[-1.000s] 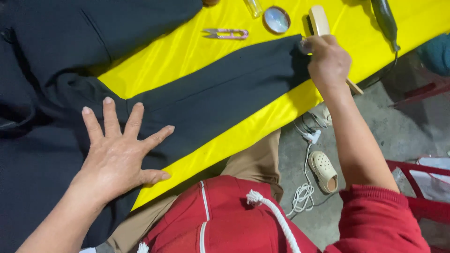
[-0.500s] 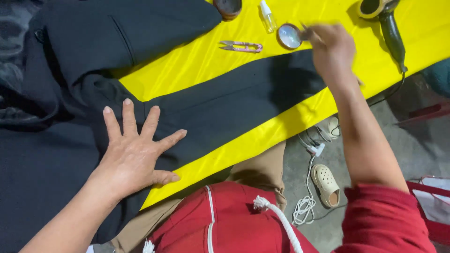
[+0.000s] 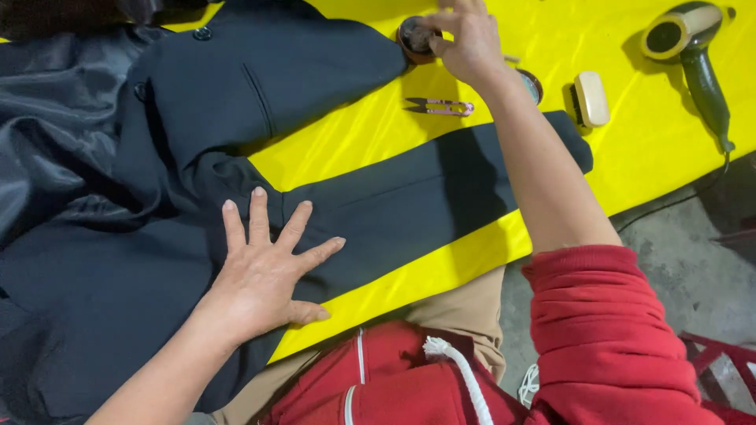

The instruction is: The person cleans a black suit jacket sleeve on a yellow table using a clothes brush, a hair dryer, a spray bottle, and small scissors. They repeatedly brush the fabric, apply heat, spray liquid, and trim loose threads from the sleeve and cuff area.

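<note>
The left hand [image 3: 264, 271] lay open, fingers spread flat on the dark jacket [image 3: 236, 157] spread over the yellow table [image 3: 630, 157]. The right hand [image 3: 465, 39] pinched something inside a small round tin [image 3: 413, 35] beside the jacket's edge; its contents could not be made out. Snips [image 3: 439, 106], a brush [image 3: 591, 98] and a hairdryer [image 3: 693, 55] lay near.

The tabletop [image 3: 378, 157] is bright yellow, and the jacket [image 3: 260, 86] on it is dark navy, almost black, with dark buttons. The little scissors [image 3: 439, 106] are pink and silver, the brush [image 3: 591, 98] is cream, and the hair dryer [image 3: 689, 47] is dark green. The sleeve [image 3: 606, 330] is red, with a white cord [image 3: 461, 374].
</note>
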